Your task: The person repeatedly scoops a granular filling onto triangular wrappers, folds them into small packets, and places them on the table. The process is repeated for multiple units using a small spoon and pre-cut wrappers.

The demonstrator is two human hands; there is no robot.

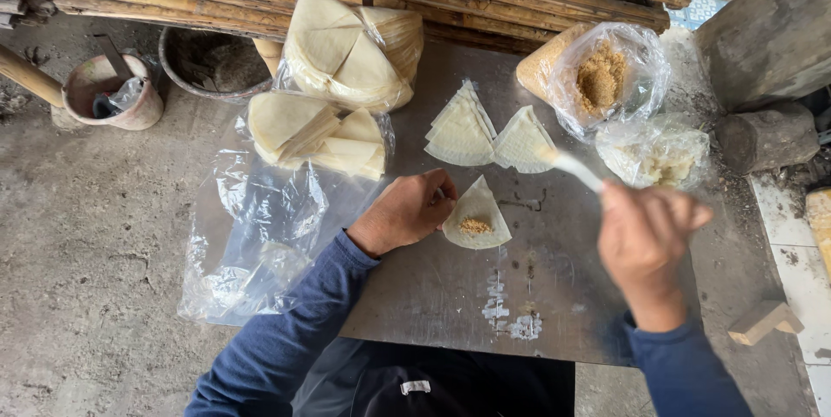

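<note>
Right hand [651, 235] closed around white spoon [571, 170], handle pointing to 10 o'clock; left hand [407, 209] nearer, fingertips pinning wrapper [476, 209] at its 3 o'clock on surface [450, 287], filling [474, 226] centred.

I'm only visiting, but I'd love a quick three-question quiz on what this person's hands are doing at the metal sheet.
1. True or false: the left hand touches the wedge-shaped wrapper holding a dab of brown filling.
2. What does the right hand hold? A) knife B) white spoon C) nothing
3. What sits in the open clear bag at the sheet's far right corner?

Key: 1 true; 2 B; 3 brown crumbly filling.
</note>
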